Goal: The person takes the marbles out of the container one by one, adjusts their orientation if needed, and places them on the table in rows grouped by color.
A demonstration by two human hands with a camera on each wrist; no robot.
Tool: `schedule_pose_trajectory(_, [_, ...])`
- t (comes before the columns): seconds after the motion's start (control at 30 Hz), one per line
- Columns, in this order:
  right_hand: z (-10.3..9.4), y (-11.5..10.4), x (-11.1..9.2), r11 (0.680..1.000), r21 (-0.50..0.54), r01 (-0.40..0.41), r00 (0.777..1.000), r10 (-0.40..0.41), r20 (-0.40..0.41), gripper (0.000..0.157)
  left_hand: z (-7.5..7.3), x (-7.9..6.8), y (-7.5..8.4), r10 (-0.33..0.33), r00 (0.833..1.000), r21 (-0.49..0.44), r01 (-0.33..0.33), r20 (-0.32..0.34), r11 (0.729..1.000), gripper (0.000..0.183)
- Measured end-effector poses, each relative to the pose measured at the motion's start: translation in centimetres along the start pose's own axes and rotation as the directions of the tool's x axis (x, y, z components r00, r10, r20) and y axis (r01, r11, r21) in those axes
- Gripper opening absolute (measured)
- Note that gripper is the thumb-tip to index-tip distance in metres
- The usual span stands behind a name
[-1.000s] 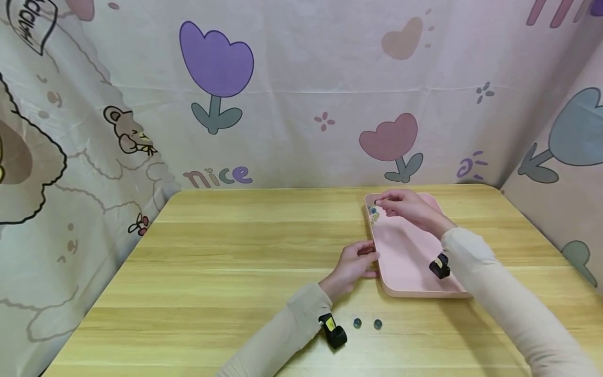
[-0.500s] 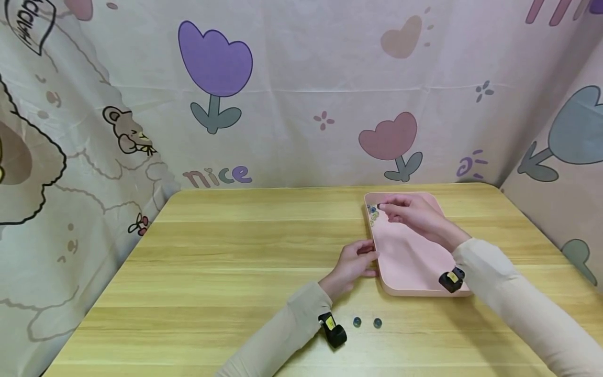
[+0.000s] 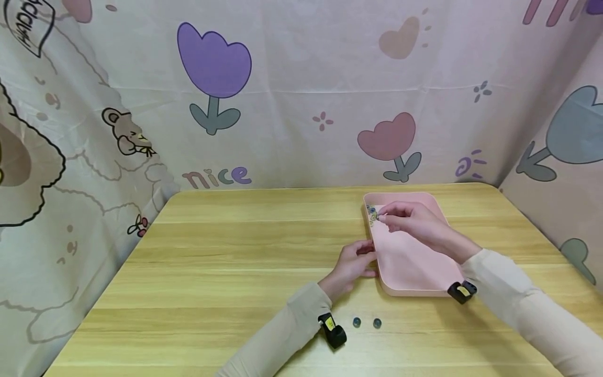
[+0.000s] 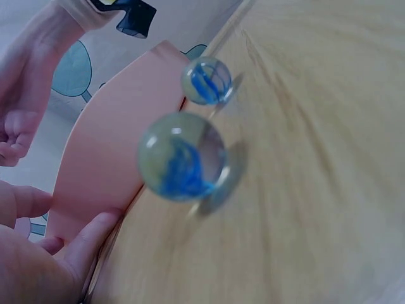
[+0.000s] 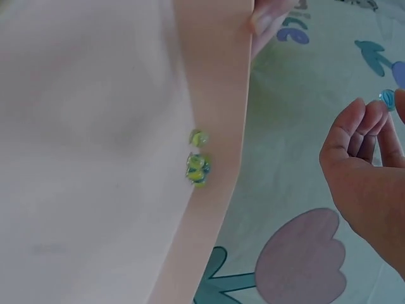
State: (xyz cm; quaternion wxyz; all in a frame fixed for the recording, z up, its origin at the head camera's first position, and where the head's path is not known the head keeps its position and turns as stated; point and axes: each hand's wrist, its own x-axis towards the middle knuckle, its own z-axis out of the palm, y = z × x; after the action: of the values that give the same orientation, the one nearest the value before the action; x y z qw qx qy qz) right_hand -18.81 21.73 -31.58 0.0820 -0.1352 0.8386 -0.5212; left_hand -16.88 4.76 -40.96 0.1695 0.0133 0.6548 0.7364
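My left hand (image 3: 350, 264) holds the left side wall of the pink tray (image 3: 419, 293), one digit at the rim and another low by its base, as the left wrist view shows. Over the tray's far left part, my right hand (image 3: 416, 222) pinches a clear blue marble (image 5: 386, 98) between thumb and fingertips. Just below those fingertips, several marbles (image 5: 198, 166) with yellow-green and blue swirls cluster along the tray's left wall. Two clear marbles with blue swirls rest on the table near my left wrist, the nearer-looking marble (image 4: 182, 157) beside a farther marble (image 4: 206, 80).
The wooden table (image 3: 212, 272) carries the tray on its right half. A printed cloth (image 3: 292, 68) with flowers and bears hangs behind the table and along both sides. Both beige sleeves (image 3: 292, 324) reach in from the front, a black wrist camera (image 3: 332, 332) on each.
My right hand has come a little toward me and right along the tray's left side, the marble still pinched. My left hand, the tray and the two table marbles stay in place.
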Motion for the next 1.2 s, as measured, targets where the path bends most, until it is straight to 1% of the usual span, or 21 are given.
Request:
schedule_pose_trajectory(0.17, [0.6, -0.6, -1.0, 1.0, 0.006, 0.01, 1.0, -0.01, 0.026, 0.028, 0.0, 0.0, 0.0, 0.002, 1.0, -0.009, -0.002, 0.001, 1.0, 0.038])
schedule_pose_trajectory(0.27, [1.1, -0.6, -1.6, 1.0, 0.015, 0.022, 0.998, -0.022, 0.051, 0.026, 0.0, 0.0, 0.0, 0.007, 1.0, -0.017, -0.007, -0.002, 1.0, 0.038])
schedule_pose_trajectory(0.4, [1.4, -0.5, -2.4, 1.0, 0.0, 0.024, 0.997, -0.024, 0.076, 0.024, 0.1, -0.1, 0.0, 0.007, 1.0, -0.012, -0.008, -0.007, 1.0, 0.037])
schedule_pose_trajectory(0.7, [2.2, 0.1, -3.7, 1.0, 0.018, 0.021, 0.997, -0.022, 0.068, 0.026, 0.1, 0.0, 0.0, 0.011, 1.0, -0.011, -0.011, -0.004, 1.0, 0.036])
schedule_pose_trajectory(0.9, [2.5, 0.2, -4.6, 1.0, 0.002, 0.026, 0.998, -0.026, 0.064, 0.026, 0.1, 0.0, 0.0, 0.008, 1.0, -0.026, -0.008, -0.008, 1.0, 0.038])
schedule_pose_trajectory(1.1, [2.9, 0.4, -5.5, 0.999, 0.033, 0.028, 0.997, -0.03, 0.074, 0.028, 0.0, 0.0, 0.0, 0.004, 1.0, -0.039, -0.005, -0.004, 0.999, 0.04])
schedule_pose_trajectory(1.2, [3.1, 0.8, -5.7, 0.999, 0.028, 0.026, 0.997, -0.028, 0.066, 0.027, 0.0, 0.0, 0.0, 0.006, 1.0, -0.034, -0.006, -0.003, 0.999, 0.041])
